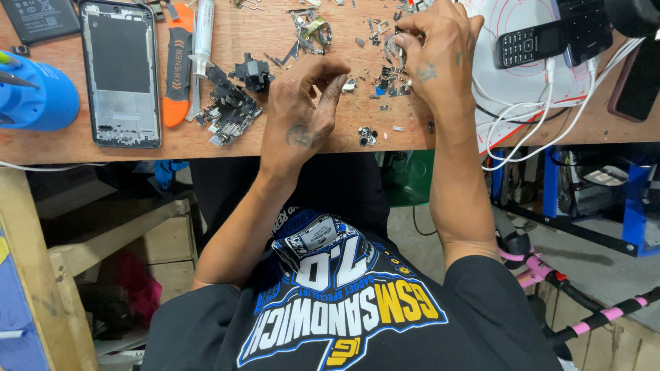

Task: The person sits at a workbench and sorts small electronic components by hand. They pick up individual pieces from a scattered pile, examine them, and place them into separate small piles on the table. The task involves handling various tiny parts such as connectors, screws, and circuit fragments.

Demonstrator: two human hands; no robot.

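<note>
My left hand (302, 103) hovers over the wooden bench (206, 141) with its fingers curled down; the fingertips sit at a tiny silvery chip (350, 86), and whether it is pinched is unclear. Farther back, my right hand (436, 51) pinches a small shiny metal part (393, 47) between thumb and fingers. Below it lie several scattered metal scraps and tiny components (392, 81). A small black part (367, 136) lies near the bench's front edge, between my two wrists.
At the left lie an opened phone frame (120, 75), an orange pry tool (177, 69), a syringe (203, 31), a blue cylinder (34, 93) and a pile of dark parts (230, 110). At the right, a keypad phone (529, 42) rests on a white mat (509, 82), with white cables (536, 120).
</note>
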